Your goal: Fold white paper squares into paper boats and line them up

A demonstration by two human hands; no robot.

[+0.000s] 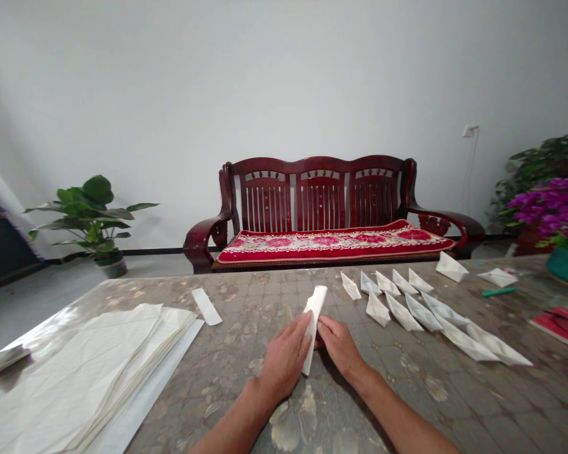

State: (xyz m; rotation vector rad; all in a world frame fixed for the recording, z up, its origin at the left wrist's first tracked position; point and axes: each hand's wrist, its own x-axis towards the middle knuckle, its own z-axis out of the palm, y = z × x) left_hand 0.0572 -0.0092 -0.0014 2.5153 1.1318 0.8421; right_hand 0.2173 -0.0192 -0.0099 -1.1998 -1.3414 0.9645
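Observation:
A narrow folded white paper (315,321) stands tilted between my two hands at the middle of the table. My left hand (284,356) presses its fingers on the paper's near side, and my right hand (339,347) grips it from the other side. To the right lie several folded paper boats (402,312) in rough rows. To the left sits a large stack of white paper sheets (94,372), with a loose white paper strip (206,306) just beyond it. Neither stack nor strip touches my hands.
The table (265,403) has a clear patterned cover. At its far right lie a green pen (498,291) and a red booklet (563,328) under dark glasses. A potted magenta flower (553,208) stands at the right edge. Behind the table are a wooden bench (319,214) and a potted plant (92,217).

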